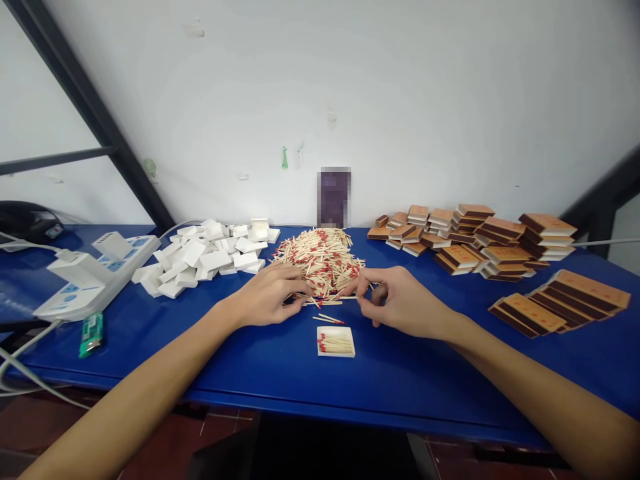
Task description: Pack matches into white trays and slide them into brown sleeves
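Note:
A heap of red-tipped matches [323, 257] lies at the middle of the blue table [280, 373]. My left hand [270, 293] rests at the heap's near left edge, fingers curled over some matches. My right hand [393, 300] is at the heap's near right edge, thumb and fingers pinched on a few matches. Between and just in front of the hands a small white tray [335, 341] sits on the table, partly filled with matches. Two loose matches [330, 319] lie just behind the tray.
A pile of empty white trays [207, 257] lies at the left. Brown matchbox sleeves [475, 240] are stacked at the right, with more [560, 303] nearer the right edge. A white power strip [95, 273], cables and a green lighter [91, 333] sit far left. A wall stands behind.

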The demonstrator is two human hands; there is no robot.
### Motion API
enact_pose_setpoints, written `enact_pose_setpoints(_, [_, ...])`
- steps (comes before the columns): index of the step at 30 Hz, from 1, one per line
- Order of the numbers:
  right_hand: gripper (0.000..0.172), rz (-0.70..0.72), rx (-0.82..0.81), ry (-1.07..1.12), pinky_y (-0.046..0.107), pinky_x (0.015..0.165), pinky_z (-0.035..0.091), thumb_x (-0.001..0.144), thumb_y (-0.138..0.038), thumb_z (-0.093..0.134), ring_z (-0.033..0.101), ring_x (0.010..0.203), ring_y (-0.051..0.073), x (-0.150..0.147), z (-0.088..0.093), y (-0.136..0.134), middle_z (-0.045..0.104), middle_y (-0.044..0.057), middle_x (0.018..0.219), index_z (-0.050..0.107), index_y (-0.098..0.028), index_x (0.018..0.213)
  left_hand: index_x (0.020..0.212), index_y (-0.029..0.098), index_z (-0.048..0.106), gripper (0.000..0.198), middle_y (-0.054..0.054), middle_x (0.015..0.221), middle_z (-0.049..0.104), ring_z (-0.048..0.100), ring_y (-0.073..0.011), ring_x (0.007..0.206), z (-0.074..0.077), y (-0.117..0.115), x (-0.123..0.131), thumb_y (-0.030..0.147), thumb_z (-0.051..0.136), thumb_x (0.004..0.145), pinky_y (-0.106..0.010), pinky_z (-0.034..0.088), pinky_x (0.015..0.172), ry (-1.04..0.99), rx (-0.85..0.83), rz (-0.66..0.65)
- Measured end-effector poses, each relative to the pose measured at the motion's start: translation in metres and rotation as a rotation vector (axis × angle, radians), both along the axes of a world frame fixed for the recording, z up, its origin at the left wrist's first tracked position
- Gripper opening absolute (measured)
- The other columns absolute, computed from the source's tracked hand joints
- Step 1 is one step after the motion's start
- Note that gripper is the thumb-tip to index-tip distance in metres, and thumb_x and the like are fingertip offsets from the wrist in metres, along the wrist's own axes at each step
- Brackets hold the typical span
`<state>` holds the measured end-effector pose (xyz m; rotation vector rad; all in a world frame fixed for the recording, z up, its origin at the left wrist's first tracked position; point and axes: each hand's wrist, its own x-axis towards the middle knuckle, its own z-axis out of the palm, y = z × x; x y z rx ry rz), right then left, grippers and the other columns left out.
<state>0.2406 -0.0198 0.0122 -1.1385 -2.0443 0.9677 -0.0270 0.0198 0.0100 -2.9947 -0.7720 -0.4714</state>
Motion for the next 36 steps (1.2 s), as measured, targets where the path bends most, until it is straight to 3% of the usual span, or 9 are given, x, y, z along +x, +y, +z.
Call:
enact_pose_setpoints(7, [0.007,0.036,0.018,-0.051,0.019,0.040,0.042,0.077,-0.017,0.060,0.061,0.042,0.008,0.001,-0.004,0.002,0.072,0.002,0.085,0.054,-0.018,0.076,0.100,0.022,0.069,0.020,-0.003,0.085,0.058,0.054,-0.0165,0.080,0.000,-0.001,0.002,0.028,0.051,0.096,-0.030,0.036,0.072,0.060,-0.004,-0.004])
enact_pose_setpoints(14, [0.014,0.051,0.203,-0.026,0.023,0.056,0.050,0.082,-0.028,0.065,0.059,0.062,0.009,-0.004,-0.003,0.005,0.068,0.007,0.106,0.066,-0.017,0.074,0.097,0.019,0.066,0.017,-0.004,0.087,0.058,0.054,-0.0171,0.082,-0.001,0.000,0.003,0.025,0.051,0.097,-0.029,0.039,0.073,0.064,-0.029,0.022])
enact_pose_setpoints(22, [0.018,-0.054,-0.065,0.087,0.022,0.041,0.047,0.077,-0.028,0.067,0.060,0.043,0.006,-0.006,0.001,0.000,0.067,0.012,0.118,0.056,-0.015,0.071,0.094,0.016,0.061,0.017,-0.004,0.087,0.059,0.054,-0.0163,0.080,-0.003,-0.003,0.007,0.023,0.046,0.096,-0.029,0.041,0.074,0.005,-0.029,0.022])
enact_pose_setpoints(27, [0.015,-0.054,-0.091,0.152,0.020,0.038,0.045,0.073,-0.025,0.067,0.059,0.044,0.008,-0.007,0.000,0.001,0.072,0.008,0.093,0.055,-0.016,0.072,0.092,0.017,0.061,0.014,-0.003,0.087,0.062,0.056,-0.0152,0.081,-0.002,-0.006,0.009,0.022,0.048,0.095,-0.029,0.043,0.074,-0.115,-0.025,-0.025])
enact_pose_setpoints(31, [0.009,-0.039,-0.012,0.109,0.019,0.042,0.040,0.075,-0.023,0.065,0.053,0.044,0.008,-0.007,-0.004,0.002,0.061,-0.002,0.063,0.059,-0.017,0.078,0.090,0.017,0.063,0.014,-0.002,0.083,0.065,0.059,-0.0141,0.077,-0.002,-0.009,0.012,0.022,0.050,0.094,-0.029,0.044,0.074,-0.145,-0.020,-0.078])
enact_pose_setpoints(36, [0.007,-0.034,0.118,0.038,0.022,0.047,0.037,0.081,-0.024,0.060,0.045,0.049,0.008,-0.006,-0.009,0.003,0.055,-0.004,0.060,0.063,-0.018,0.083,0.087,0.018,0.067,0.015,-0.003,0.085,0.067,0.061,-0.0142,0.081,-0.005,-0.013,0.017,0.020,0.052,0.092,-0.029,0.046,0.077,-0.138,-0.097,-0.154])
